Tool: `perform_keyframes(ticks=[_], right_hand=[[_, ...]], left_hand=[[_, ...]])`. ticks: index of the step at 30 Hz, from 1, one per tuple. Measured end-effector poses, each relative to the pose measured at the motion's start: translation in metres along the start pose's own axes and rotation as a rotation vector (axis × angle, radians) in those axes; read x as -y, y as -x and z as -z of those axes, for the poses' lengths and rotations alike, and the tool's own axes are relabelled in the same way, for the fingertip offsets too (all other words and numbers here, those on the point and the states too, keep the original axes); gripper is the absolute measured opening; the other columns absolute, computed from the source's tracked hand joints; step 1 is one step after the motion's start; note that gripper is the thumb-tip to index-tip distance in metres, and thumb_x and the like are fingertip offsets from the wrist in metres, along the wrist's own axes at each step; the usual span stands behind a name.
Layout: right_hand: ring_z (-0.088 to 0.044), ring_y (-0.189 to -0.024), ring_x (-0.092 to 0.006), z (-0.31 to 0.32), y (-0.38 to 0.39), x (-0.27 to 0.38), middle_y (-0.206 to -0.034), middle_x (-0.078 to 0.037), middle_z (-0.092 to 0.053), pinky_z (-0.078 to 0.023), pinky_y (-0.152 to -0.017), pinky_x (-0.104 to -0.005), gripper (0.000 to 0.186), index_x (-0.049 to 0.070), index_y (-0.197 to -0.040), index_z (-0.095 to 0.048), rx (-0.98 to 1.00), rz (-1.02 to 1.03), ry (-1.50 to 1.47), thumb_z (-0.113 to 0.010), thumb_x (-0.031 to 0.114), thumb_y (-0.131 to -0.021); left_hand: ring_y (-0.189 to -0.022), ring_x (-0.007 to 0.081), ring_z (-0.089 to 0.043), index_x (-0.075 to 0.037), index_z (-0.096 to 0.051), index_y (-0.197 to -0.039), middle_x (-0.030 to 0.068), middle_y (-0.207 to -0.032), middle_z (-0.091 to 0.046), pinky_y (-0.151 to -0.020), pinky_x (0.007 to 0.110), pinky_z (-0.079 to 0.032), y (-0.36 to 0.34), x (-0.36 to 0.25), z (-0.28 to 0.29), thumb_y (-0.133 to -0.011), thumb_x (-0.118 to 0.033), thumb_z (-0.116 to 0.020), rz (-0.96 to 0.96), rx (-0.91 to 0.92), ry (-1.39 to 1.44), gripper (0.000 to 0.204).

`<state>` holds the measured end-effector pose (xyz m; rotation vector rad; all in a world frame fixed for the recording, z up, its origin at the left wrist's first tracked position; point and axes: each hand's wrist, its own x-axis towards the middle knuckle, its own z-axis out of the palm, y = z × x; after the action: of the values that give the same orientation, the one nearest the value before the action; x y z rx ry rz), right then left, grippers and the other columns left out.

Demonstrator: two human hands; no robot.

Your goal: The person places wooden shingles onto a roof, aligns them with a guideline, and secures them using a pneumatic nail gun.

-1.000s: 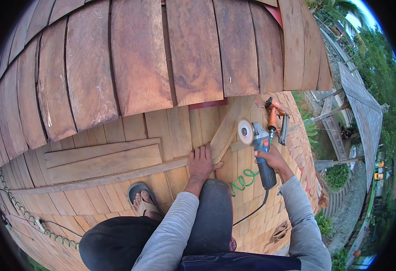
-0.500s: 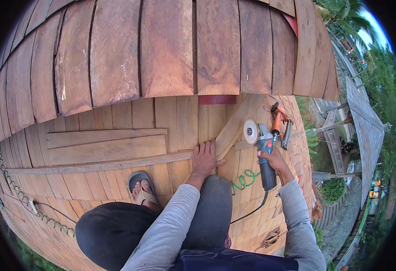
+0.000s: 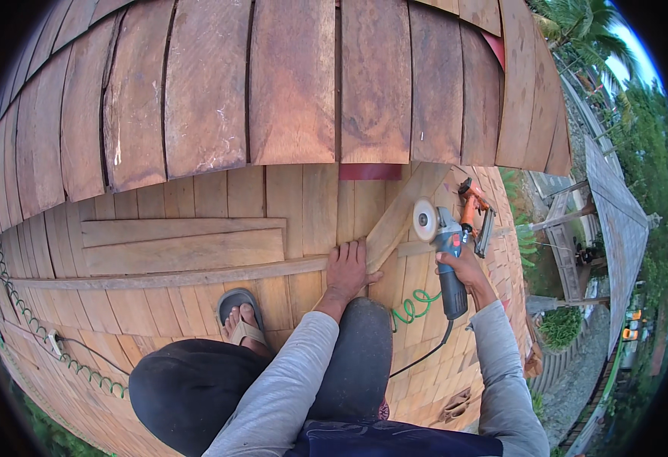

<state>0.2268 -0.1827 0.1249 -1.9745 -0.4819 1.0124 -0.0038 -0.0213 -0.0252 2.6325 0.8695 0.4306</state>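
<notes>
My right hand (image 3: 465,272) is wrapped round the blue and black body of an angle grinder (image 3: 452,297). The grinder's pale round disc (image 3: 425,219) points up beside a slanted wooden board (image 3: 406,209), with a small gap seeming to lie between them. My left hand (image 3: 345,273) rests palm down where a long thin wooden batten (image 3: 189,276) meets that board, its fingers pointing away from me and its thumb out to the right. An orange and black nail gun (image 3: 472,207) lies just beyond the grinder, partly hidden by it.
Overhanging wooden shingles (image 3: 292,84) rise in front of me. Two loose boards (image 3: 185,250) lie left of my hands. A coiled green air hose (image 3: 416,306) runs beside my knee, and a black cord (image 3: 421,361) trails from the grinder. The shingled roof slopes off at the right.
The view has shifted slightly, so the shingles sit a little further right. Both hands and the grinder keep nearly the same places.
</notes>
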Motion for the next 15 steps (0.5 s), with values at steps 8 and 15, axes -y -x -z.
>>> perform_keyframes(ticks=[8, 15], right_hand=[[-0.071, -0.069, -0.0194, 0.017, -0.012, 0.01, -0.087, -0.006, -0.065, -0.059, -0.061, -0.0344, 0.039, 0.003, -0.113, -0.058, 0.003, 0.002, -0.003, -0.079, 0.023, -0.087], [-0.069, -0.064, -0.021, -0.008, -0.025, 0.015, -0.084, -0.008, -0.063, -0.059, -0.054, -0.0354, 0.036, 0.003, -0.111, -0.056, 0.037, 0.011, 0.041, -0.077, 0.024, -0.089]], left_hand=[[-0.111, 0.0228, -0.053, -0.002, -0.05, -0.147, 0.0073, -0.118, -0.059, -0.096, 0.041, -0.04, -0.007, -0.009, 0.006, -0.072, -0.073, -0.072, -0.046, -0.071, -0.054, 0.106], [-0.116, 0.0247, -0.052, 0.001, -0.047, -0.149, 0.01, -0.124, -0.058, -0.1, 0.041, -0.039, 0.003, 0.016, 0.022, -0.072, -0.073, -0.071, -0.008, -0.056, -0.014, 0.109]])
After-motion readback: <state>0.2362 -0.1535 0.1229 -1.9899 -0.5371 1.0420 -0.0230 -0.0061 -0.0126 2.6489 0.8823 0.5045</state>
